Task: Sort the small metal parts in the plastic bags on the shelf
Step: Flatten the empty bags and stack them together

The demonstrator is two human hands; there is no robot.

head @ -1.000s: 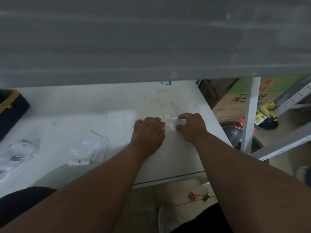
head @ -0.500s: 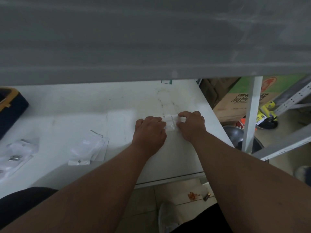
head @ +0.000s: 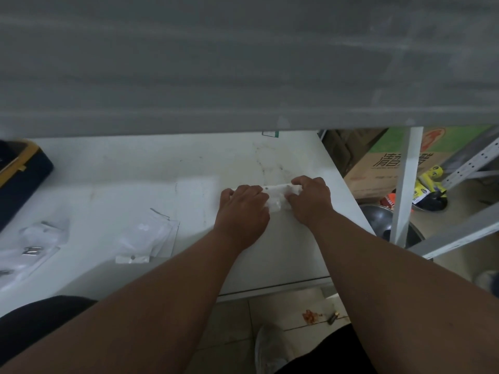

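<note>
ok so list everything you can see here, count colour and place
plastic bag: 1, clear, pinched between both hands
plastic bags: about 2 piles, clear, shelf left
case: 1, dark blue and yellow, far left
shelf: 1, white, under everything
cardboard box: 1, brown and green, floor right
metal bowl: 1, dark, beside the upright
shoe: 1, white, floor
left hand: 1
right hand: 1

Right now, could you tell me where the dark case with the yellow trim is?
The dark case sits at the shelf's far left edge, behind the plastic bags.
</note>
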